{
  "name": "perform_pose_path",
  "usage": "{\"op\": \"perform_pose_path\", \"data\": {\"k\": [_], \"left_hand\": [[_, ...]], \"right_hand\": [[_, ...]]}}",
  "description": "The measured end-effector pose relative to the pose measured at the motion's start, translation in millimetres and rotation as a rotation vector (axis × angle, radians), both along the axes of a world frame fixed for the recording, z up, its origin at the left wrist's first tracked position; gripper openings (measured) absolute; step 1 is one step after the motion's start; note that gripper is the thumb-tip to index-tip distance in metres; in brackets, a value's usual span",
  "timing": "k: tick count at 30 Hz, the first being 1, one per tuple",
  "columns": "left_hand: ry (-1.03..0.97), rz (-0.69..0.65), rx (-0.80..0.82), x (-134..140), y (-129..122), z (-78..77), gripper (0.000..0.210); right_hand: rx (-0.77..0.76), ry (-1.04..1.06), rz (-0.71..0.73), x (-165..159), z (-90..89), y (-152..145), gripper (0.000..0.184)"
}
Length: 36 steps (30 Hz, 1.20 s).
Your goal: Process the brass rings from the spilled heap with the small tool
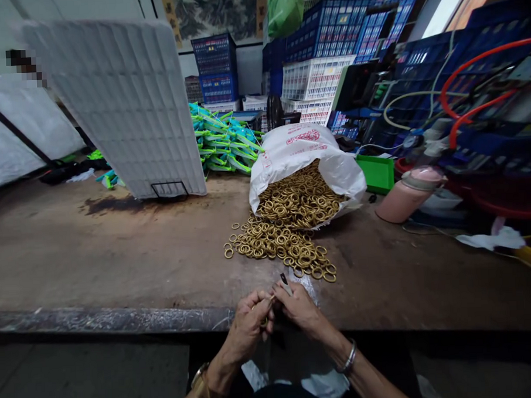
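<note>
At the table's front edge, my left hand (252,320) is closed around a gold-coloured ring (264,323), mostly hidden by the fingers. Fingertips of both hands meet. My right hand (299,308) grips a small knife-like tool (285,284) with a pale body and a dark tip that points up and away from me. Just beyond the hands lies a loose pile of gold rings (278,240). They spill from the mouth of a white woven sack (304,140), which rests on its side and holds many more rings.
A white ribbed panel (125,105) stands upright at left. Behind it are green and blue strips (225,139). To the right stand a green tray (376,173) and a pink bottle (410,195). Stacked crates (317,76) line the back; orange hoses (452,85) hang at far right.
</note>
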<state>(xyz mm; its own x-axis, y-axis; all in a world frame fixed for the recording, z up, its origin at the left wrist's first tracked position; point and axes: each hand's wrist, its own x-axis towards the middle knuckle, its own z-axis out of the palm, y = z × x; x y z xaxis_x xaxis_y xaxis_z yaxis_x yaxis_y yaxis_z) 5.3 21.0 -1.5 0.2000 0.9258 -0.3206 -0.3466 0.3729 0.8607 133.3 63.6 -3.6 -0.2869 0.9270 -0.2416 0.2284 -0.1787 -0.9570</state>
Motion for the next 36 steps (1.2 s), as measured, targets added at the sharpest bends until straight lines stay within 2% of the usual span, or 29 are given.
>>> {"op": "perform_pose_path", "data": {"k": [3, 6, 10, 13, 19, 23, 26, 29, 32, 34, 36], "left_hand": [[-0.079, 0.014, -0.038, 0, -1, 0.5, 0.028], [-0.118, 0.044, -0.053, 0, -1, 2.1, 0.028], [-0.076, 0.078, -0.026, 2, 0, 0.4, 0.029], [-0.006, 0.083, -0.001, 2, 0, -2.1, 0.029], [0.11, 0.078, 0.008, 3, 1, -2.8, 0.032], [0.158, 0.031, 0.047, 0, 2, -2.8, 0.033], [0.207, -0.001, 0.052, -4, -1, 3.8, 0.033], [0.208, -0.108, 0.043, -3, -11, 17.1, 0.031], [0.177, -0.337, -0.003, 3, -26, 21.4, 0.031], [0.182, -0.431, -0.066, 8, -33, 11.0, 0.03], [0.203, -0.468, -0.124, 12, -37, -9.4, 0.027]], "right_hand": [[0.043, -0.044, -0.002, 2, -1.5, 1, 0.03], [0.167, -0.173, -0.014, 4, -2.7, 0, 0.031], [0.353, -0.402, 0.131, 6, -5.1, -5, 0.014], [0.418, -0.509, 0.207, 6, -8.1, -9, 0.018], [0.471, -0.583, 0.266, 6, -11.0, -9, 0.025], [0.441, -0.655, 0.292, 6, -7.5, -8, 0.025], [0.416, -0.767, 0.291, 5, -3.7, -6, 0.022], [0.41, -0.881, 0.227, 6, -2.5, -1, 0.022], [0.417, -0.961, 0.128, 12, -4.6, 4, 0.025], [0.447, -0.967, 0.069, 18, -6.8, 7, 0.027], [0.477, -0.959, -0.002, 25, -8.7, 11, 0.03]]}}
